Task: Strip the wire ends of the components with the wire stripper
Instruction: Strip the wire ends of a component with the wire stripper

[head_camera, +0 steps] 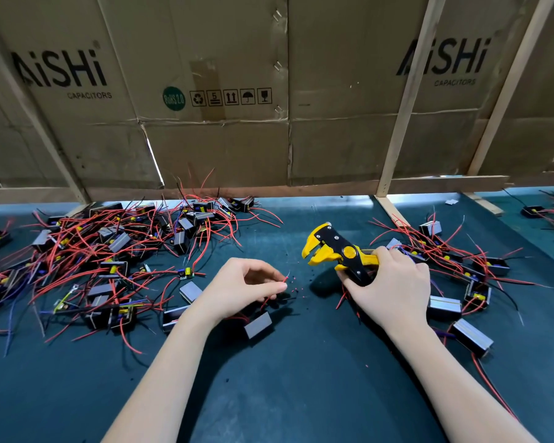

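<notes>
Meanwhile, left hand (237,289) pinching a red wire (279,287), right hand (394,282) gripping the wire stripper (336,251).

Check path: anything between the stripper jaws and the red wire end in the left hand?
Nothing visible. The left hand pinches the red wire, tip up. The stripper, gripped by the right hand, is up and right, jaws facing the tip. Only bare mat and red insulation bits lie below.

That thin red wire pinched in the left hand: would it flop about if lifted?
The thin red wire probably bends easily: loose ones in the tangled pile curve freely. Its short tip stands up, so it seems slightly springy. The attached grey block component would likely dangle.
</notes>
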